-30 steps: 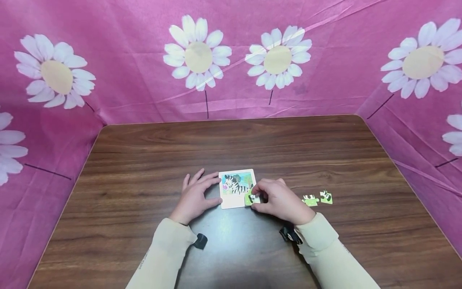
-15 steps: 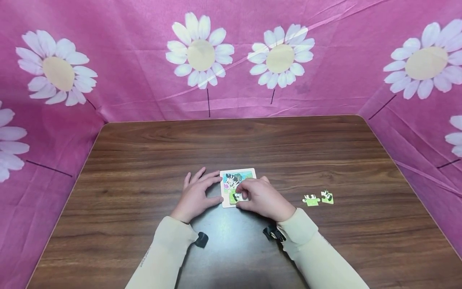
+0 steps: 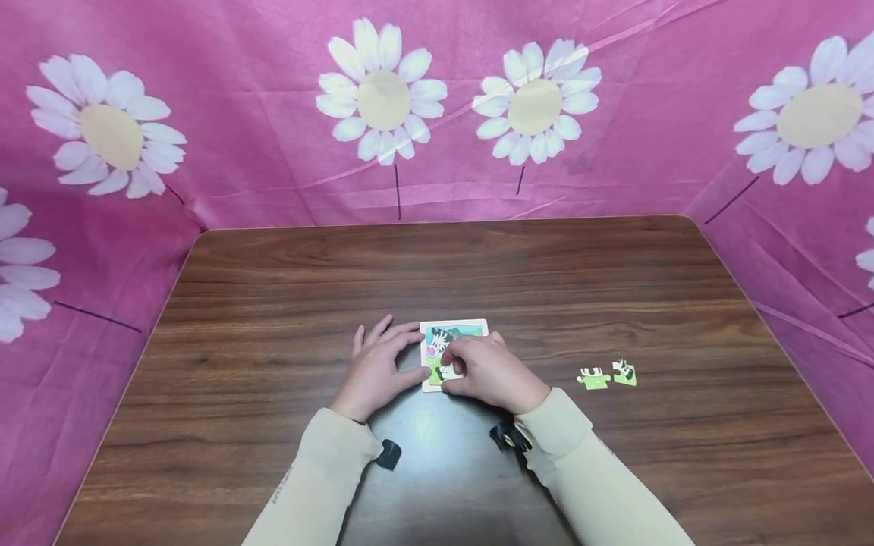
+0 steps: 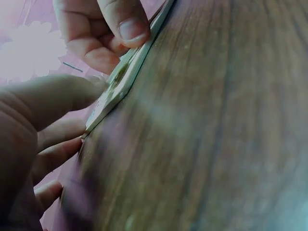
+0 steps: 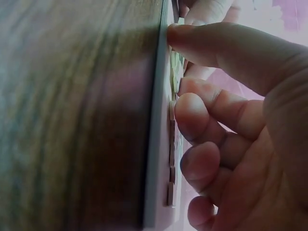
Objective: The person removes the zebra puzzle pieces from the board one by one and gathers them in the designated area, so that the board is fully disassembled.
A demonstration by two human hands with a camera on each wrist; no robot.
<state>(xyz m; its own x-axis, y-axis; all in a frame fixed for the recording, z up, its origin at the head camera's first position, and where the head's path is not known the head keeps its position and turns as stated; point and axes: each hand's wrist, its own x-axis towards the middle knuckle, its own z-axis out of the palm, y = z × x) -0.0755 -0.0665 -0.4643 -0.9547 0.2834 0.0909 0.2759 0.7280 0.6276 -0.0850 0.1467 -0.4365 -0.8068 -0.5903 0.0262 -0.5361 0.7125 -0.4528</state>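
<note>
A small white-framed puzzle board with a zebra picture lies on the table between the hands. The left hand rests at its left side, fingers spread, with the thumb at the lower left corner and the index fingertip near the upper left. Over the lower part of the board, the right hand pinches a green puzzle piece with a black-and-white animal printed on it. In the right wrist view this piece sits at the board's face between thumb and fingers. The right hand covers much of the zebra picture.
Two loose green puzzle pieces lie to the right on the wooden table: one wider, one squarer. A pink cloth with white daisies stands around the table's back and sides.
The right hand has moved left with the puzzle piece, from the board's lower right to its lower left. The left hand stays at the board's left edge.
</note>
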